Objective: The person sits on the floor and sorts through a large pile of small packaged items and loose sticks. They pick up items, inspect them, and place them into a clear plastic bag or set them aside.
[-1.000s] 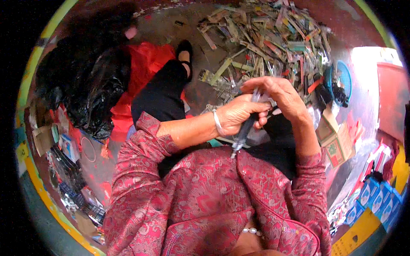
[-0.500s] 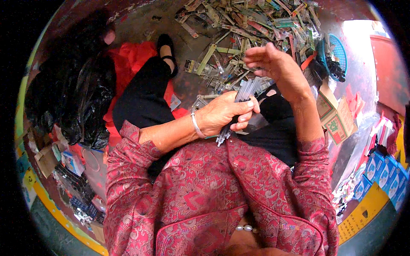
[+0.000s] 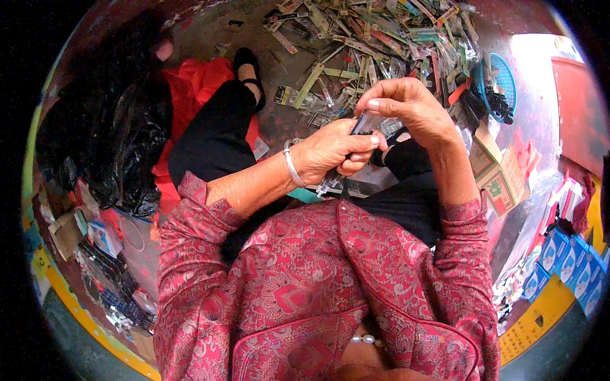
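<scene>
My left hand is closed around a bundle of thin, clear plastic sticks with dark parts inside. The bundle lies aslant over my lap, and its near ends poke out below the fist. At its upper end, the fingers of my right hand bend down over the tips, thumb and fingers brought together on them. My fingers hide most of the tips, so the exact kind of stick cannot be made out.
A heap of narrow plastic packets spreads across the floor ahead. To its right are a blue basket of black pieces and an open cardboard box. Black plastic bags and red sheeting lie left. Blue boxes stand at right.
My right hand has come down from above the bundle, and its fingers have closed over the upper ends. The left hand keeps its grip in nearly the same place.
</scene>
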`<action>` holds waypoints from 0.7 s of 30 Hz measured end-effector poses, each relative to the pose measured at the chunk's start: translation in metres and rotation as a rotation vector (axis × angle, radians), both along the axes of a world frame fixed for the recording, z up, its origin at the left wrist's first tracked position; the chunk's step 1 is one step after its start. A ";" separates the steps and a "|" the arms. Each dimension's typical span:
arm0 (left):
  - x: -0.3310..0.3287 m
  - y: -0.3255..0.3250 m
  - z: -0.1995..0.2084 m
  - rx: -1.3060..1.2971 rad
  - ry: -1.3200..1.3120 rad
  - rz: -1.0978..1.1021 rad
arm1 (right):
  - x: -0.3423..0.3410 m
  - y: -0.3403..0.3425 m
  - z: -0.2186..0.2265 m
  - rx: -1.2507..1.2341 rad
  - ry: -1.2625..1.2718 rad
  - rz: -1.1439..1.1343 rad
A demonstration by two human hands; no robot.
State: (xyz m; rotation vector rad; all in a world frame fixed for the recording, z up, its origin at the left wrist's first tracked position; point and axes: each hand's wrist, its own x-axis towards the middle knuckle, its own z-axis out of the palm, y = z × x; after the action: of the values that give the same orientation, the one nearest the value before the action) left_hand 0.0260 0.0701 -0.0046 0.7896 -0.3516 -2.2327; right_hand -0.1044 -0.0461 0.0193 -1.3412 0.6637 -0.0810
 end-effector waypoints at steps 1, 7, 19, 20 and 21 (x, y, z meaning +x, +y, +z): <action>0.001 0.000 0.000 -0.013 -0.009 -0.011 | -0.001 -0.001 0.000 -0.003 0.005 0.007; 0.000 -0.001 -0.005 -0.028 -0.088 -0.025 | 0.000 -0.003 -0.002 -0.054 -0.058 -0.141; 0.004 -0.005 -0.007 -0.050 -0.116 -0.053 | -0.008 -0.019 -0.004 -0.073 -0.144 -0.673; 0.004 -0.005 -0.007 -0.024 -0.107 -0.049 | -0.015 -0.028 -0.004 -0.149 -0.179 -0.778; 0.005 -0.005 -0.007 -0.001 -0.100 -0.042 | -0.016 -0.032 0.000 -0.227 -0.218 -0.880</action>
State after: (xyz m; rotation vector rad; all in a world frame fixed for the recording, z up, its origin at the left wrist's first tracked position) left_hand 0.0314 0.0650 -0.0120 0.9029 -0.4212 -2.2369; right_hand -0.1201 -0.0786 0.0194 -1.1404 1.0351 -1.0193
